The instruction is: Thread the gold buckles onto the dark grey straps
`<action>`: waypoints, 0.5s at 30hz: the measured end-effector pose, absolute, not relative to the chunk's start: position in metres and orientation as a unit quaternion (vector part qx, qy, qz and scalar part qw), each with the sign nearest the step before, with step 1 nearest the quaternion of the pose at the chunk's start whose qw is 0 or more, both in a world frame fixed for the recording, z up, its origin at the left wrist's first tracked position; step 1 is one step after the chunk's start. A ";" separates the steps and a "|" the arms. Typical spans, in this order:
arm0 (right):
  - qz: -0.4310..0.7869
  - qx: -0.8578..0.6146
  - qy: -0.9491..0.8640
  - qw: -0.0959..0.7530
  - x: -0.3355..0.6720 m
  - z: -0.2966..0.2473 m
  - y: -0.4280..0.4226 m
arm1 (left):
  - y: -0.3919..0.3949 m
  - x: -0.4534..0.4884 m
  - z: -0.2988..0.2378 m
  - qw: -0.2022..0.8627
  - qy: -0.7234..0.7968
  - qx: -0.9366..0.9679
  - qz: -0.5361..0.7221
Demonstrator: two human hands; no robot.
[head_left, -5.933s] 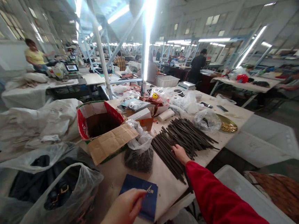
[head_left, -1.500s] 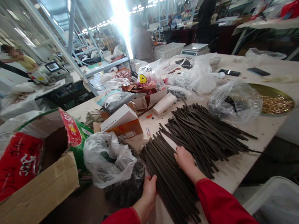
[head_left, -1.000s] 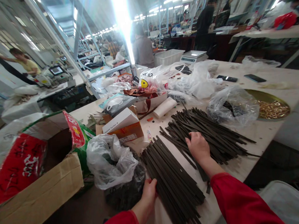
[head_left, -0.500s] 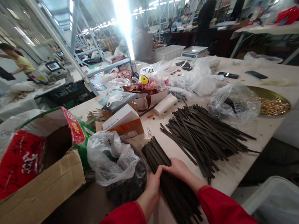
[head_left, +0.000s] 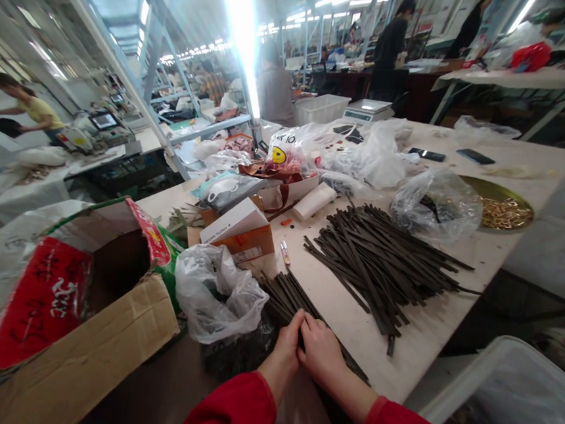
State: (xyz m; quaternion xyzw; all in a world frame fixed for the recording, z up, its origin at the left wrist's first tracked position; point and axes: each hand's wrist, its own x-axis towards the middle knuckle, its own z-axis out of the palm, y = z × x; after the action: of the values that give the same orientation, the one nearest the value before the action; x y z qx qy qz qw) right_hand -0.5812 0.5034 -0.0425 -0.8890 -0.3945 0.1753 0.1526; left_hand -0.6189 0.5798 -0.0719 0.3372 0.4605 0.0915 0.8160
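Note:
My left hand (head_left: 284, 356) and my right hand (head_left: 320, 352) are closed side by side around a bundle of dark thin strips (head_left: 284, 294) at the near edge of the work table (head_left: 469, 252). The bundle's far ends fan out past my fingers; its near end is hidden under my hands and red sleeves. A larger loose pile of the same dark strips (head_left: 383, 259) lies to the right, apart from both hands. A clear plastic bag of dark small parts (head_left: 224, 306) sits right beside my left hand.
An open cardboard box (head_left: 80, 302) stands at the left. An orange-and-white carton (head_left: 237, 232), plastic bags (head_left: 435, 205) and a dish of brass pieces (head_left: 504, 204) crowd the table. A white bin (head_left: 506, 390) sits below right. Other people work at far benches.
My right hand left the big pile and joined my left hand. Together they squeezed the near strips into a tight bundle and pulled it toward me and to the left.

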 end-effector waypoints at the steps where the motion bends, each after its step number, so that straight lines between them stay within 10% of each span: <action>1: 0.176 -0.884 -0.401 0.161 -0.582 -0.044 0.503 | 0.582 -0.619 -0.074 0.812 0.470 0.334 0.093; 15: 0.203 -0.910 -0.302 0.200 -0.491 -0.080 0.492 | 0.587 -0.621 -0.081 0.839 0.464 0.279 0.054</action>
State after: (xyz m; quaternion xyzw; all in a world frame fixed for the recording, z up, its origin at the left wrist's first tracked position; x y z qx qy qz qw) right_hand -0.4907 0.4918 -0.0805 -0.9096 -0.3022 0.2035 0.1998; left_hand -0.6209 0.5867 -0.0814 0.2792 0.4638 0.0542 0.8391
